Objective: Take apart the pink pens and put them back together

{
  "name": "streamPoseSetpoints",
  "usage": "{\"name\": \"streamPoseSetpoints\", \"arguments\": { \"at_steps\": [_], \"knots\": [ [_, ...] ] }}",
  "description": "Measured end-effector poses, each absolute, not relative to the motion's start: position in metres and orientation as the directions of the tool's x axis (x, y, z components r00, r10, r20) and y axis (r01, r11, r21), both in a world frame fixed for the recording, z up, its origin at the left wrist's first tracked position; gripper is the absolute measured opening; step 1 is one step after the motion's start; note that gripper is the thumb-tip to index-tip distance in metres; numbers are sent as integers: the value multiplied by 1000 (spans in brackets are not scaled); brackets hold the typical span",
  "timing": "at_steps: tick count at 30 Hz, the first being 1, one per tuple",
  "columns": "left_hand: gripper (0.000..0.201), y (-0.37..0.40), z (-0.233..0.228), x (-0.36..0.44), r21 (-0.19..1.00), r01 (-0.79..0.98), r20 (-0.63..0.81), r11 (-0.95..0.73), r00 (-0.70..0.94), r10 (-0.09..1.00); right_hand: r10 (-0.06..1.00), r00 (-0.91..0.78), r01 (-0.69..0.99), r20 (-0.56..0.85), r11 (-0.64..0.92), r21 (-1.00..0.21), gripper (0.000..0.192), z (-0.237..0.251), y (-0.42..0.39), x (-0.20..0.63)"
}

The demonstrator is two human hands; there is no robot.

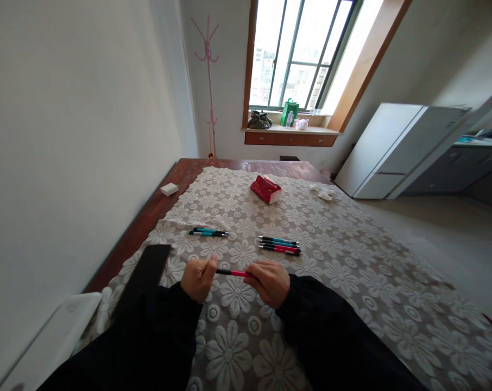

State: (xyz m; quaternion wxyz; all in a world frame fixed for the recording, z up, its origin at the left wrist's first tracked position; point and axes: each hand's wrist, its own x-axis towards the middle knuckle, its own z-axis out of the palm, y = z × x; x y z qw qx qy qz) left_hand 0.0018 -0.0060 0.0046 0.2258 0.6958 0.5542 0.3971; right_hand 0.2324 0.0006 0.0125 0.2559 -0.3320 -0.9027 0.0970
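A pink and black pen (232, 272) is held level between my two hands, over the flowered tablecloth. My left hand (199, 277) is closed on its black end, the thumb along the top. At the pink end, my right hand (269, 279) pinches the barrel, and its fingers hide the tip. Beyond my left hand lie a few blue and black pens (208, 232), side by side. Farther right, a row of several pens rests on the cloth, with blue pens (277, 241) at the back and pink pens (279, 249) in front.
A red tissue pack (266, 189) lies farther back, with crumpled white tissue (322, 192) to its right. A white adapter (169, 189) sits on the bare wood at left. Near my left arm are a dark flat panel (144, 271) and a white object (54, 336) by the wall.
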Motion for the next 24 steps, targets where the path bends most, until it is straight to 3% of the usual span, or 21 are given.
{"name": "streamPoseSetpoints", "arguments": {
  "at_steps": [4, 8, 12, 18, 24],
  "knots": [
    [48, -11, 10, 4, 762, 584, 315, -280, 43, 948, 684, -633, 570, 363, 729, -379, 25, 13, -3, 232],
    [48, -10, 13, 6, 818, 539, 281, -202, -67, 957, 682, -577, 565, 449, 731, -383, 24, 17, -1, 231],
    [47, -5, 12, 3, 849, 514, 228, -122, -148, 962, 623, -568, 590, 538, 764, -261, 26, 23, 3, 234],
    [47, -1, 8, 0, 857, 507, 185, -92, -137, 973, 573, -607, 649, 551, 757, -73, 34, 24, 1, 234],
    [47, 1, 5, 0, 846, 526, 195, -89, -150, 969, 671, -619, 676, 409, 720, -158, 41, 18, -2, 235]
  ]
}}
